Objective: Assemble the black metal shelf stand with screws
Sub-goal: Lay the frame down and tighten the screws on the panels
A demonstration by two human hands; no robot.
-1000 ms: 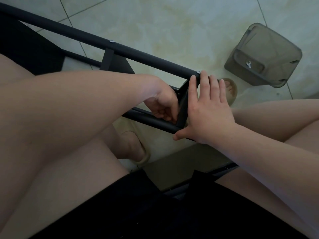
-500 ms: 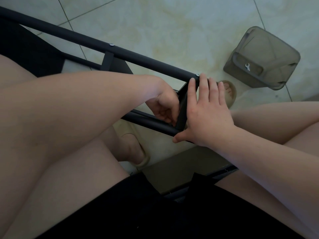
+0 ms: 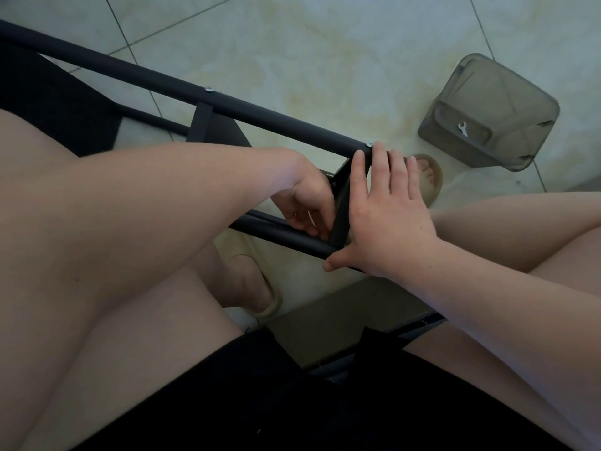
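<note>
Now: frame [image 3: 260,115] sits low over the floor [image 3: 325,43]. Stiff painted tube, likely slick; hold near joints. Your right hand [image 3: 387,219] lies flat, fingers straight, on the crossbar [image 3: 340,213]; left hand [image 3: 305,203] fingers curled at the joint, contents unclear.

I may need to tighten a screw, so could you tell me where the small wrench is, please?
In the head view's upper right, the small wrench shows in the grey container on the floor, right of the sandalled foot.
</note>
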